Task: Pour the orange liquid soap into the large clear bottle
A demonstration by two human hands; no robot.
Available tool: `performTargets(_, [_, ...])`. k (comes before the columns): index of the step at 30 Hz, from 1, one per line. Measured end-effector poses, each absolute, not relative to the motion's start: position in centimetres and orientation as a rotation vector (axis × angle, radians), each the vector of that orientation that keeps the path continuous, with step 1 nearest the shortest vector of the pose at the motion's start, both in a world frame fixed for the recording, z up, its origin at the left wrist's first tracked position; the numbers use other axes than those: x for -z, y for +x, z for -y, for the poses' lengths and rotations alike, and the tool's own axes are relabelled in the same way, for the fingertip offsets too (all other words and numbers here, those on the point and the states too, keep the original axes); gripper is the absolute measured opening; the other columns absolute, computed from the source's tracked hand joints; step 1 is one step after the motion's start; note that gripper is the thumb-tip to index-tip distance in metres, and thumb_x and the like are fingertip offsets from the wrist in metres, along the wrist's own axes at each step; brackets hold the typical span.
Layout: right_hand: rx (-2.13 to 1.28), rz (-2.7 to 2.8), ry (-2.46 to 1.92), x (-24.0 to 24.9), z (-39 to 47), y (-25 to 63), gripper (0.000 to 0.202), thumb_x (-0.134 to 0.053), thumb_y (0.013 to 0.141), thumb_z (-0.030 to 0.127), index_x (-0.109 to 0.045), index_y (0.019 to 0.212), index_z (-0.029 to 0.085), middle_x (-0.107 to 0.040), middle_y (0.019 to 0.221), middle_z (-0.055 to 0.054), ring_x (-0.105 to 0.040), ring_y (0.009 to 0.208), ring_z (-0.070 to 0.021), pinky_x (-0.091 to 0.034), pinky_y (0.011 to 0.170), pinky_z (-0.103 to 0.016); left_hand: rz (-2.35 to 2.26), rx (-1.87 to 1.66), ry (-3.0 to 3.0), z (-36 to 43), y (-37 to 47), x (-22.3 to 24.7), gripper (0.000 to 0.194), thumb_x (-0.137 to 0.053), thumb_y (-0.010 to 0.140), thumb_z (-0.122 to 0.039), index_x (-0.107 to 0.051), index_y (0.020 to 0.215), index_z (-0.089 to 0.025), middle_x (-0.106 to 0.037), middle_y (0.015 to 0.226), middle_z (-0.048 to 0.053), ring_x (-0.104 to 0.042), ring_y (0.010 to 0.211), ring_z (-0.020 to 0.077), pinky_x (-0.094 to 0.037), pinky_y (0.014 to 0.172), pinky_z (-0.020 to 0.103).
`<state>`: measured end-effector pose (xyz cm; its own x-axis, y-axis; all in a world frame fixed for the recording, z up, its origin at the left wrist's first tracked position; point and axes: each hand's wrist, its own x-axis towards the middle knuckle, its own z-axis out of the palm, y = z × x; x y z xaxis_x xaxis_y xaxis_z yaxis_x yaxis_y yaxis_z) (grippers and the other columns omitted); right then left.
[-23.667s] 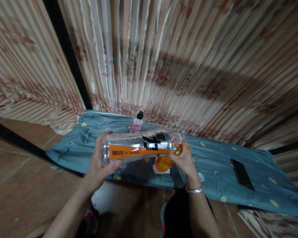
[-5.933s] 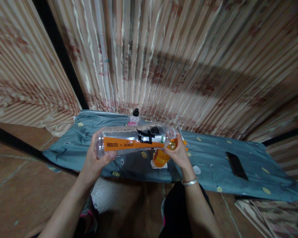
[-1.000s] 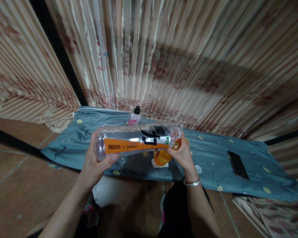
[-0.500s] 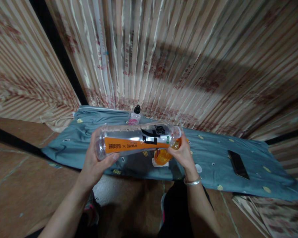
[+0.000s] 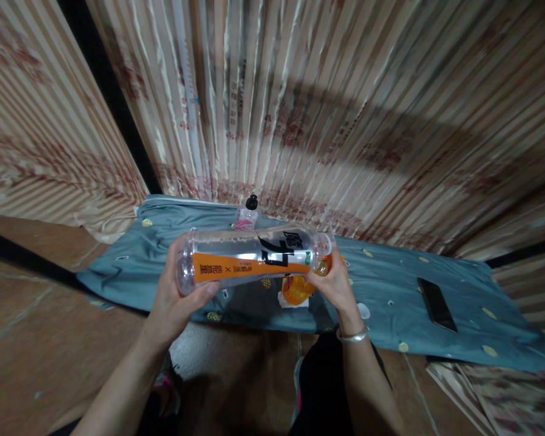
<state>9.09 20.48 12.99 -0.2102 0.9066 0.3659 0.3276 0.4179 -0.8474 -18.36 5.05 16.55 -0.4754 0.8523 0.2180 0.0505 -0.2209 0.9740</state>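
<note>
My left hand (image 5: 177, 290) is wrapped round the base of a large clear plastic bottle (image 5: 249, 257) with an orange and silver label. The bottle lies nearly level, its open mouth pointing right. At that mouth my right hand (image 5: 333, 275) is closed round the upper part of a smaller bottle of orange liquid (image 5: 296, 289). This bottle's lower end is over a white tissue (image 5: 293, 301) on the blue cloth. The two mouths are close together, but fingers hide whether they touch. A small white disc, perhaps a cap (image 5: 363, 310), lies right of my wrist.
Blue patterned cloth (image 5: 399, 284) covers the low bed-like surface. A small clear bottle with a black top (image 5: 249, 212) stands at its back edge. A black phone (image 5: 436, 304) lies at the right. Striped curtain (image 5: 272, 109) hangs behind, with a black pole (image 5: 109, 97) at left.
Both hands and the large bottle stay almost in place. The view has shifted very slightly.
</note>
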Motion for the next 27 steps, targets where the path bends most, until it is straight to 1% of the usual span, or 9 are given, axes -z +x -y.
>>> performTargets(4, [-0.786, 1.756, -1.055, -13.09, -20.45, 9.01, 0.081, -0.090, 0.064, 0.034, -0.060, 0.138, 0.023, -0.075, 0.126, -0.011, -0.073, 0.114, -0.0336, -0.056, 0.106, -0.051, -1.446, -1.758, 1.096, -5.02, -18.42, -16.55, 0.093, -0.091, 0.064, -0.044, -0.050, 0.143, -0.019, -0.070, 0.132, 0.014, -0.069, 0.124, 0.0370, -0.059, 0.101, 0.044])
performTargets(10, [-0.753, 1.767, -1.052, -12.92, -20.53, 9.06, 0.081, -0.090, 0.063, 0.034, -0.060, 0.138, 0.023, -0.076, 0.124, -0.010, -0.073, 0.113, -0.0326, -0.056, 0.106, -0.051, -1.428, -1.770, 1.072, -5.01, -18.24, -16.78, 0.094, -0.091, 0.064, -0.045, -0.050, 0.143, -0.017, -0.069, 0.134, 0.014, -0.067, 0.126, 0.0384, -0.057, 0.106, 0.046])
performTargets(15, [-0.745, 1.784, -1.046, -12.88, -20.50, 9.16, 0.079, -0.089, 0.065, 0.033, -0.061, 0.138, 0.024, -0.076, 0.123, -0.009, -0.073, 0.111, -0.0317, -0.057, 0.105, -0.050, -1.431, -1.775, 1.071, -5.06, -18.13, -16.92, 0.091, -0.092, 0.065, -0.046, -0.051, 0.141, -0.017, -0.068, 0.134, 0.014, -0.068, 0.124, 0.0377, -0.058, 0.104, 0.045])
performTargets(20, [-0.734, 1.785, -1.037, -13.10, -20.36, 9.07, 0.076, -0.088, 0.066, 0.032, -0.061, 0.136, 0.024, -0.077, 0.120, -0.008, -0.074, 0.107, -0.0304, -0.058, 0.101, -0.048, -1.407, -1.788, 1.100, -5.17, -18.28, -16.70, 0.089, -0.092, 0.066, -0.047, -0.052, 0.139, -0.015, -0.070, 0.129, 0.013, -0.069, 0.118, 0.0335, -0.060, 0.099, 0.041])
performTargets(23, [-0.746, 1.791, -1.023, -13.20, -20.30, 8.99, 0.071, -0.087, 0.067, 0.032, -0.063, 0.134, 0.023, -0.078, 0.119, -0.008, -0.075, 0.105, -0.0291, -0.059, 0.099, -0.045, -1.400, -1.796, 1.120, -5.21, -18.41, -16.48, 0.089, -0.091, 0.066, -0.049, -0.052, 0.139, -0.017, -0.070, 0.129, 0.013, -0.069, 0.118, 0.0334, -0.059, 0.099, 0.042])
performTargets(27, [-0.734, 1.785, -1.040, -13.20, -20.31, 9.00, 0.068, -0.088, 0.066, 0.032, -0.064, 0.129, 0.023, -0.078, 0.117, -0.008, -0.075, 0.102, -0.0293, -0.059, 0.097, -0.045, -1.403, -1.796, 1.113, -5.26, -18.45, -16.40, 0.091, -0.092, 0.065, -0.049, -0.052, 0.140, -0.017, -0.069, 0.130, 0.013, -0.069, 0.119, 0.0337, -0.059, 0.100, 0.043])
